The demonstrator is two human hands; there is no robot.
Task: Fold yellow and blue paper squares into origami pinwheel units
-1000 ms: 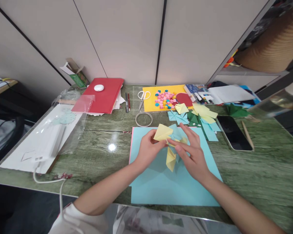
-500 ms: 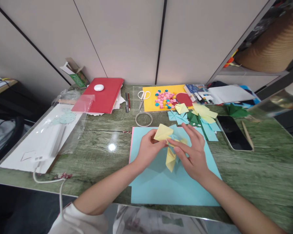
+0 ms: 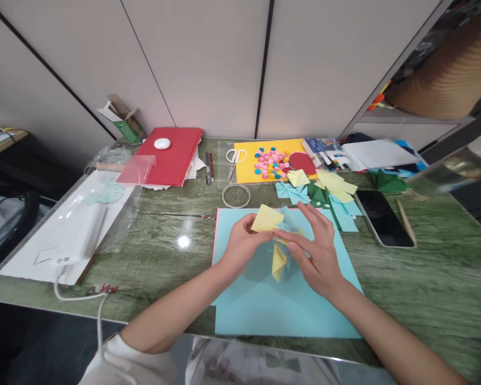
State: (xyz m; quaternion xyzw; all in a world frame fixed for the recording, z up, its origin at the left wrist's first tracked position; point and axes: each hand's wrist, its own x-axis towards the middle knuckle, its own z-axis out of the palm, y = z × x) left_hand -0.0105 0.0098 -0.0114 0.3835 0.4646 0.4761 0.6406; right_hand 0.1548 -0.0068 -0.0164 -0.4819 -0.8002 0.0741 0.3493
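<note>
Folded yellow and light-blue paper, an origami piece (image 3: 268,217), is held between my two hands above a light-blue sheet (image 3: 260,310). My left hand (image 3: 243,243) is closed on its left side, thumb and fingers pinching near the middle. From the right, my right hand (image 3: 315,251) grips it with thumb and index finger while the other fingers stretch upward. One yellow flap (image 3: 279,263) hangs below the fingers. Part of the piece is hidden behind my right hand.
Past the sheet lie a wire ring (image 3: 236,196), scissors (image 3: 234,160), pink and blue pompoms (image 3: 271,161) on a yellow sheet (image 3: 246,172), and more folded papers (image 3: 336,184). A phone (image 3: 383,218) is at right, a red folder (image 3: 172,163) at back left.
The hands stay nearly in place. The folded paper has turned slightly, and its hanging yellow flap looks narrower and a bit higher.
</note>
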